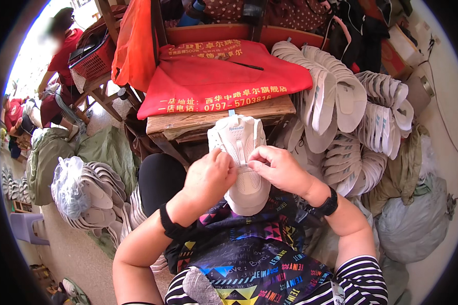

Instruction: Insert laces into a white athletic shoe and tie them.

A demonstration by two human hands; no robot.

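A white shoe upper (247, 195) stands in front of me between my hands, its toe toward my lap. Its tongue end, with a small blue mark, rests against the edge of a wooden stool. My left hand (212, 174) is closed, its fingertips pinching the left side of the lacing opening. Opposite it, the thumb and forefinger of my right hand (281, 169) pinch together at the middle of the opening, beside a pale strip lying across it. Anything as thin as a needle or thread is too small to make out. Dark bands circle both wrists.
A red printed cloth bag (224, 79) covers the wooden stool (203, 123), with a thin black tool (247, 65) on it. Nested white uppers (323, 84) are stacked at right; another bundle (94, 195) lies at left. Full sacks (412, 218) stand at right. People (68, 56) sit far left.
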